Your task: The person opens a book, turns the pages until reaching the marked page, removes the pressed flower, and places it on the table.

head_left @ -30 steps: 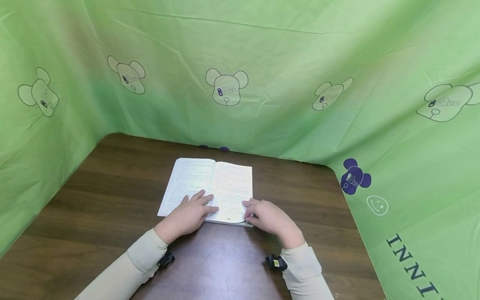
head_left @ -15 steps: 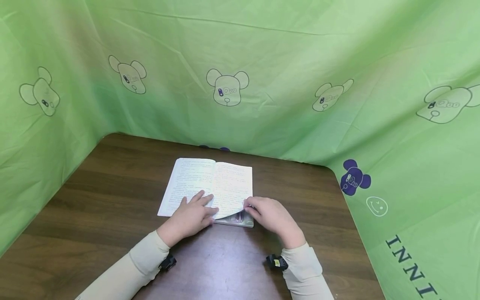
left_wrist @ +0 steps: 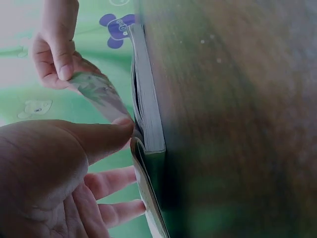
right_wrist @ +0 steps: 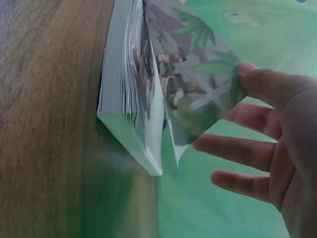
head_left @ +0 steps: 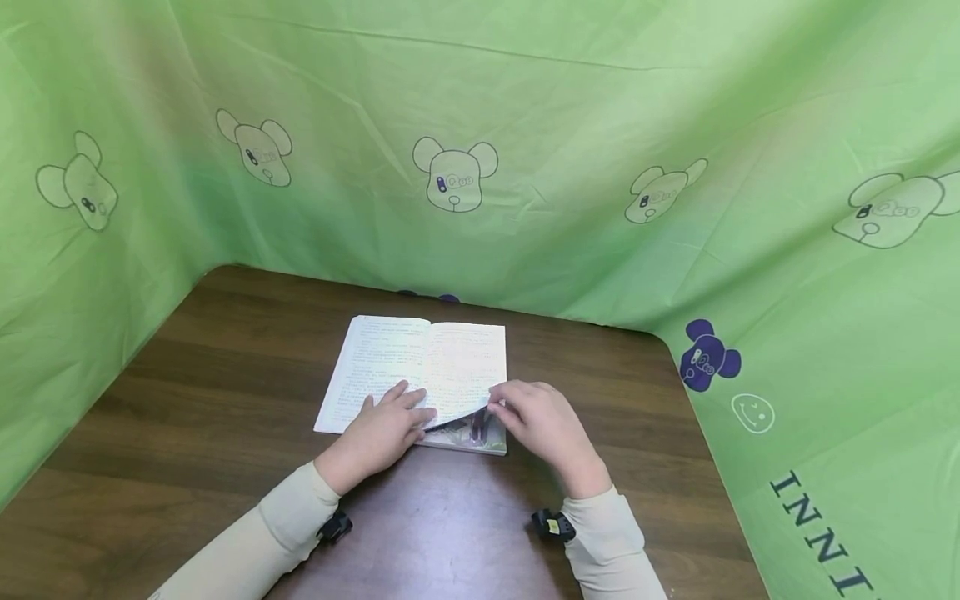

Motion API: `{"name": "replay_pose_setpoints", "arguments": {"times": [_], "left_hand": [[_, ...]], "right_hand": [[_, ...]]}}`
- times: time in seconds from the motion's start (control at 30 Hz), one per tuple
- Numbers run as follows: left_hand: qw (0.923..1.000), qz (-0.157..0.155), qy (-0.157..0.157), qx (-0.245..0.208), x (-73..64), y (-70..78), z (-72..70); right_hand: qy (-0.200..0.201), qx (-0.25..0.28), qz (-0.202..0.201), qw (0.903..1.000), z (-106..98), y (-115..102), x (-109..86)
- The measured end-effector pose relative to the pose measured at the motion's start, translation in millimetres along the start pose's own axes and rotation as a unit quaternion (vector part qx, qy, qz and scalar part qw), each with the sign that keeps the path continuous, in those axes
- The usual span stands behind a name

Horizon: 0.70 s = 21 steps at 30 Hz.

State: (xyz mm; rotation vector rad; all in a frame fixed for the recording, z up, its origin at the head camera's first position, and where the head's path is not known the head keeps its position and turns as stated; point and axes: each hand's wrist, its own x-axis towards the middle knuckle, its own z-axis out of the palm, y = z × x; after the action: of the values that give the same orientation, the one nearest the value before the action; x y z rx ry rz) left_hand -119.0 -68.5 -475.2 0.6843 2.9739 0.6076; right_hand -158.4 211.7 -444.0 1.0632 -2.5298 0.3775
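Observation:
An open book (head_left: 386, 350) lies on the table, text covering both upper pages. My left hand (head_left: 382, 433) rests spread over its lower middle, fingers straight on the pages near the fold. With thumb and fingers, my right hand (head_left: 543, 421) pinches the lower right corner of a page (head_left: 465, 358) and holds it lifted. Beneath that leaf a coloured picture page (head_left: 472, 432) shows. In the right wrist view the lifted page (right_wrist: 198, 74) has a printed picture with green leaves on its underside, and the thick stack of pages (right_wrist: 116, 64) lies below it.
The brown wooden table (head_left: 202, 433) extends around the book. A green cloth (head_left: 360, 217) printed with bear heads hangs along its back and sides. Each wrist wears a black strap-on device, such as the right wrist device (head_left: 553, 525).
My right hand has taken the page's lower right corner and raised it, uncovering the picture page below. My left hand stays nearly still on the book.

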Motion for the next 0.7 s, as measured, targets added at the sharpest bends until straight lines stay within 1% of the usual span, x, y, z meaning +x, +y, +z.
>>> {"name": "replay_pose_setpoints", "arguments": {"times": [0.1, 0.2, 0.3, 0.4, 0.47, 0.57, 0.63, 0.7], "left_hand": [[1.0000, -0.008, 0.001, -0.005, 0.7, 0.1, -0.8], [0.9996, -0.009, 0.024, -0.011, 2.2, -0.7, -0.9], [0.9973, -0.002, 0.071, -0.019, 4.4, -2.9, -1.3], [0.9922, 0.003, 0.123, -0.016, 6.6, -5.3, -1.6], [0.9890, -0.003, 0.148, 0.003, 7.2, -6.5, -1.9], [0.9832, -0.004, 0.174, 0.056, 7.6, -7.4, -3.1], [0.9795, -0.003, 0.180, 0.091, 7.6, -7.9, -3.7], [0.9771, 0.006, 0.182, 0.109, 7.7, -8.3, -4.4]], "right_hand": [[0.013, 0.001, 0.036, 0.9993, -0.4, 1.7, -0.4], [0.022, -0.002, 0.084, 0.9962, -0.5, 2.1, -0.6], [0.027, 0.006, 0.131, 0.9910, -0.7, 0.5, -0.2], [0.017, 0.017, 0.161, 0.9866, -1.2, -1.1, -0.1], [-0.001, 0.021, 0.169, 0.9854, -1.7, -2.0, 0.0], [-0.039, 0.026, 0.166, 0.9850, -1.5, -2.3, -0.1], [-0.070, 0.033, 0.150, 0.9856, -0.4, -2.1, -0.2], [-0.105, 0.045, 0.128, 0.9851, 0.8, -1.7, -1.1]]}}
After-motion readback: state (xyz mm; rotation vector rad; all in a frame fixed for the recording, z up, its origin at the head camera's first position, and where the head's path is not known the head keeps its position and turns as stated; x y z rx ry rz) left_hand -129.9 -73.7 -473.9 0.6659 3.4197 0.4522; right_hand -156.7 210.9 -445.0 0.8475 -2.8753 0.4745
